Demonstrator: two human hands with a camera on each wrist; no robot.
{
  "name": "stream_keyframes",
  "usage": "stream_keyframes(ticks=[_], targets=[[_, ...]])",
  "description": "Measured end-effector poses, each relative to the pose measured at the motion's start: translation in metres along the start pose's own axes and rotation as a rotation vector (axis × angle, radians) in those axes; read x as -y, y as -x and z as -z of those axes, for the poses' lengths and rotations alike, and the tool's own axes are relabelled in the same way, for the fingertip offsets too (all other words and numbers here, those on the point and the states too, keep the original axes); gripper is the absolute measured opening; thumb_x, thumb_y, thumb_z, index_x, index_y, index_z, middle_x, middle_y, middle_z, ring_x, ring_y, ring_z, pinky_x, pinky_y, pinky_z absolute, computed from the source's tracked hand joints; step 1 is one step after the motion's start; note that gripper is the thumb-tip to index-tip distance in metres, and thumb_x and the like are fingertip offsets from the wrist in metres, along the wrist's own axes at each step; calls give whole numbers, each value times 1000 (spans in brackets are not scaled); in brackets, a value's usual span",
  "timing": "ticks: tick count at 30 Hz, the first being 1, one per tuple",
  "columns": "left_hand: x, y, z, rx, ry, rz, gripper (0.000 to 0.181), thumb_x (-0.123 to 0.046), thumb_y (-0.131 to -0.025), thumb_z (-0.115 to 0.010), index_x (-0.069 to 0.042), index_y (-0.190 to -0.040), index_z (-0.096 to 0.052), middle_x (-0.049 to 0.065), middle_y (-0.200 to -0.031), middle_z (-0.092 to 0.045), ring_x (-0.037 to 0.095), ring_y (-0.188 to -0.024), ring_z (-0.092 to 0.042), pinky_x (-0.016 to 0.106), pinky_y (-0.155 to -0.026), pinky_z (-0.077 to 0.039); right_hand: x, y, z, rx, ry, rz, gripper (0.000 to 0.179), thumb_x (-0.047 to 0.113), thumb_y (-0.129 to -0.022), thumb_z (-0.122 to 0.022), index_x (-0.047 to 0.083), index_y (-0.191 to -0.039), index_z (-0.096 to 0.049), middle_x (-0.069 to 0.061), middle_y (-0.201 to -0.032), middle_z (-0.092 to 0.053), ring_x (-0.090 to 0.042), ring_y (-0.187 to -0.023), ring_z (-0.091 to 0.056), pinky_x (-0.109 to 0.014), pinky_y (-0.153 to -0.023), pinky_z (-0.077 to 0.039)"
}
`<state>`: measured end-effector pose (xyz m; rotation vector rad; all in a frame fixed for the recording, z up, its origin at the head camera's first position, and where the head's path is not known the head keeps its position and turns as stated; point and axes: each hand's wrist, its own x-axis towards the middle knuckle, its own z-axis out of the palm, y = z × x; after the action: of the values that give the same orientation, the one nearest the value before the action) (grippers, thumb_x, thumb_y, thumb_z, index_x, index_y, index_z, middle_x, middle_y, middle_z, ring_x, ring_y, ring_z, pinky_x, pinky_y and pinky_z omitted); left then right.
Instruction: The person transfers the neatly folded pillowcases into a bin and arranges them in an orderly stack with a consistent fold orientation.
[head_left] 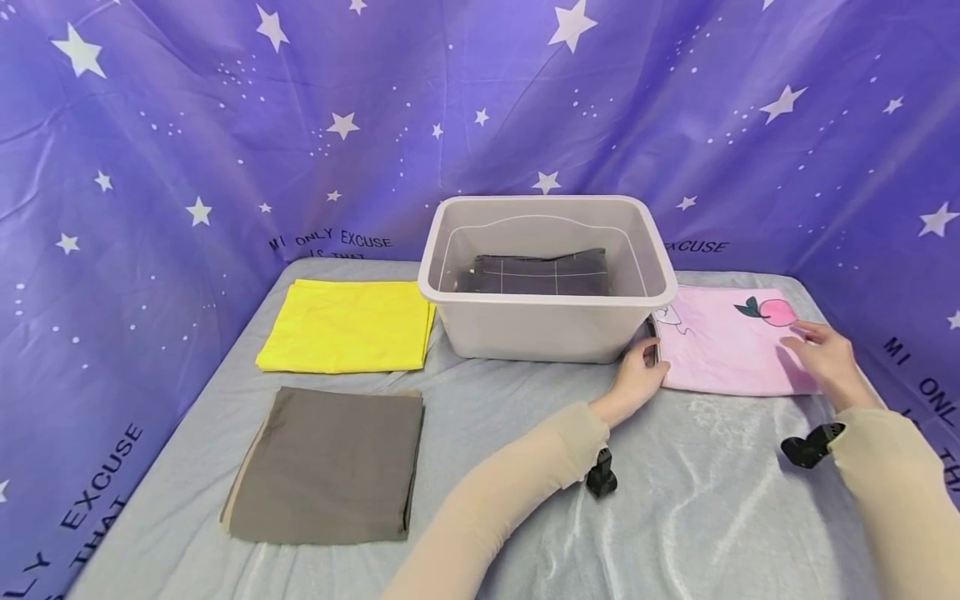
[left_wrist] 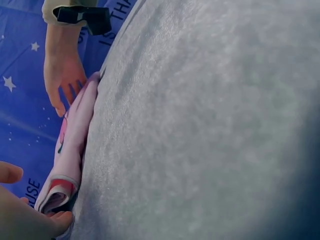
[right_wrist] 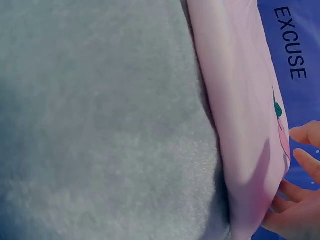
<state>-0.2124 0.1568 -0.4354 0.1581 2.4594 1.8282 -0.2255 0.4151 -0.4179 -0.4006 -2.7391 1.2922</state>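
Note:
A folded pink cloth (head_left: 723,350) with a peach print and green leaves lies to the right of the grey bin (head_left: 540,329). At its left edge is my left hand (head_left: 636,383), fingertips against the layered end beside the bin's corner. In the left wrist view the thumb and fingers of this hand (left_wrist: 30,215) stand apart around the rolled layers of the pink cloth (left_wrist: 75,145). My right hand (head_left: 828,362) is at the cloth's right edge, beside the peach. Seen from the right wrist, its fingers (right_wrist: 295,192) are spread, some touching the edge.
Inside the bin sits a dark folded cloth (head_left: 543,275) with a white grid. Left of the bin lies a folded yellow cloth (head_left: 348,325), with a folded dark grey-brown cloth (head_left: 330,467) nearer. A purple starry curtain (head_left: 450,108) encloses the grey-covered table (head_left: 480,417).

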Motion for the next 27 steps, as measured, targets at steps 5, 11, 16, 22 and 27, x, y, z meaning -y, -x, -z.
stream_keyframes(ticks=[5,11,16,22,27], targets=[[2,-5,-4,4,-19,-3,39,-7,-80,-59,-9,-118,-54,7,-112,-58,9,-105,-52,14,-87,-37,1,-6,-1,66,14,-19,64,33,-88,-48,-4,-136,-25,-28,-138,-20,-41,-127,-17,-46,-104,-14],[3,-6,-5,22,-67,-7,40,-12,-81,-59,-13,-120,-53,3,-117,-57,7,-108,-49,13,-88,-36,-2,-8,-2,85,-5,-32,67,32,-88,-47,-5,-136,-20,-32,-138,-13,-46,-126,-13,-50,-103,-14],[6,-10,-9,30,48,30,41,-5,-80,-59,-10,-120,-52,8,-104,-60,10,-95,-56,14,-77,-42,-5,-8,-2,79,6,-64,66,33,-87,-48,2,-138,-21,-32,-138,-15,-45,-120,-20,-47,-101,-22],[7,-13,-11,20,165,68,44,3,-77,-60,-9,-119,-53,8,-80,-58,5,-70,-51,13,-60,-41,-7,-8,0,107,-25,-94,68,34,-87,-48,2,-139,-17,-29,-141,-8,-45,-125,-13,-51,-102,-15],[7,-13,-13,23,203,74,45,4,-77,-60,-11,-119,-53,6,-76,-57,3,-66,-47,14,-57,-40,-8,-8,0,113,-20,-101,69,34,-87,-48,1,-139,-16,-33,-138,-11,-47,-123,-14,-53,-100,-17]])
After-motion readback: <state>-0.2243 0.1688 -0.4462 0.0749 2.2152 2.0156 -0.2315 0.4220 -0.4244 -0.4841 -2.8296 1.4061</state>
